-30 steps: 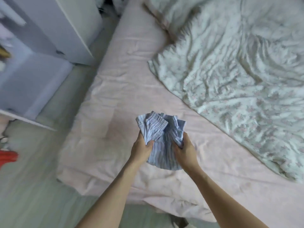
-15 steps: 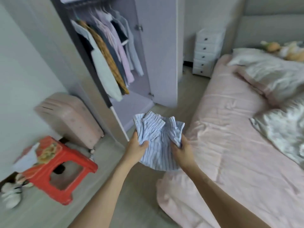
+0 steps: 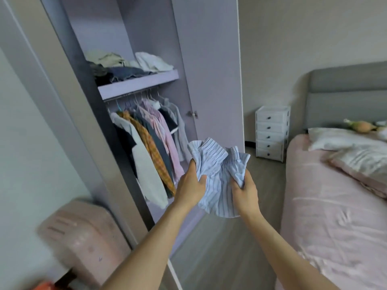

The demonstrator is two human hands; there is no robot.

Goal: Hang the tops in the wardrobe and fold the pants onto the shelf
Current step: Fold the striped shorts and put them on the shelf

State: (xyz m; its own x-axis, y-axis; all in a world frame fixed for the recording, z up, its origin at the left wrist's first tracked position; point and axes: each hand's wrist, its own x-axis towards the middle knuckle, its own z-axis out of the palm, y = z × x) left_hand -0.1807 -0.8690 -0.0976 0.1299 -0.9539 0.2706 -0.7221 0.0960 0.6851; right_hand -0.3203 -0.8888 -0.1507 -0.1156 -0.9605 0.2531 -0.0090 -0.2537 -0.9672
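Wardrobe point(image 3: 146, 59) stands open, upper left; shelf point(image 3: 138, 83) already stacked. Pants point(image 3: 217, 174), frame centre, bunched not folded. Left hand point(image 3: 191, 188) and right hand point(image 3: 245, 193) grip them, fingers curled. Advise squaring the fold, then laying it flat atop the stack.

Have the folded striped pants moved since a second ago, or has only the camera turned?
Yes. The striped pants, gripped by left hand and right hand, left the bed and now face the open wardrobe.
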